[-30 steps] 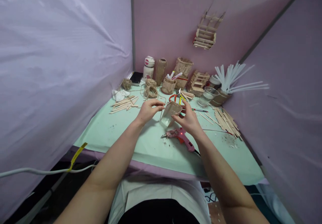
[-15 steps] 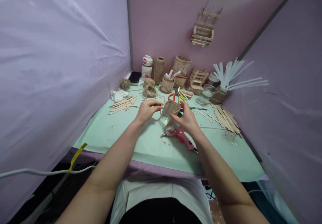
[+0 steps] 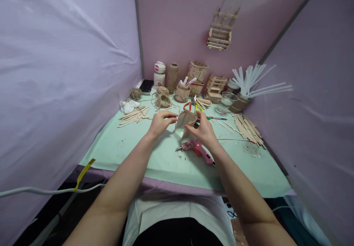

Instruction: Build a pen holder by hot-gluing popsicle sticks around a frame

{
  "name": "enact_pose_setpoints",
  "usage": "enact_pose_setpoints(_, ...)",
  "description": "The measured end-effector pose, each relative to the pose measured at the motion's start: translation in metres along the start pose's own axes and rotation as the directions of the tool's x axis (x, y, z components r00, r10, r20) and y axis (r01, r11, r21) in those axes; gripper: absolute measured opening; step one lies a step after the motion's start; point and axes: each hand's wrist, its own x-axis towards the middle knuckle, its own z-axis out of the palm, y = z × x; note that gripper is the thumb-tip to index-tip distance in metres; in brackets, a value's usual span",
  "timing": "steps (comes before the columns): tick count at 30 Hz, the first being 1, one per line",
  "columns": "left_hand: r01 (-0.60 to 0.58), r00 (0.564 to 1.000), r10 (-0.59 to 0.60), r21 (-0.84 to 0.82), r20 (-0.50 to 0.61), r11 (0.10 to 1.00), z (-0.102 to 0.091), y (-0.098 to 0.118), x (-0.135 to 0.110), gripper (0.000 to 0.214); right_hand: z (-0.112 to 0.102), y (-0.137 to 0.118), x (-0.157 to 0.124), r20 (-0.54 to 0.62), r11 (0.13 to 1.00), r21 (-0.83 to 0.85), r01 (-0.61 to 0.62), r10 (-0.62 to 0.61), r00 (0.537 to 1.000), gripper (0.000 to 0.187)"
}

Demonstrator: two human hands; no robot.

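Right fingers point(image 3: 191, 129) grip the container point(image 3: 184, 120); left fingers point(image 3: 172, 120) pinch together beside it.

Tbl point(image 3: 132, 157) w/ glue gun point(image 3: 204, 153), sticks point(image 3: 249, 130)

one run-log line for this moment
right hand: holding beige, translucent-ended container | left hand: at its left edge | pink glue gun: on pale green cloth

View's shifted approx. R vs 1 s ago; hanging rack point(image 3: 219, 39) sits further L in frame. More of pliers point(image 3: 194, 101) & pen point(image 3: 218, 118) shows past R hand point(image 3: 204, 130), less of glue gun point(image 3: 197, 147) cord point(image 3: 214, 164) past R forearm point(image 3: 235, 172).
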Motion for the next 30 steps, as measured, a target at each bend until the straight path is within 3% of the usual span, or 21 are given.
enact_pose_setpoints(12, -0.109, 0.993, 0.114, 0.204, -0.01, 0.973, 0.0007, -0.0043, -0.0001, 0.013, 0.0001, 0.0011, 0.001, -0.014, 1.0, -0.008, 0.024, -0.024, 1.0, 0.062)
enact_pose_setpoints(30, -0.207, 0.976, 0.216, 0.263, -0.005, 0.942, 0.0056, -0.0044, -0.004, 0.008, 0.0038, 0.0089, 0.0012, -0.006, 0.999, 0.036, 0.028, -0.028, 1.0, 0.064)
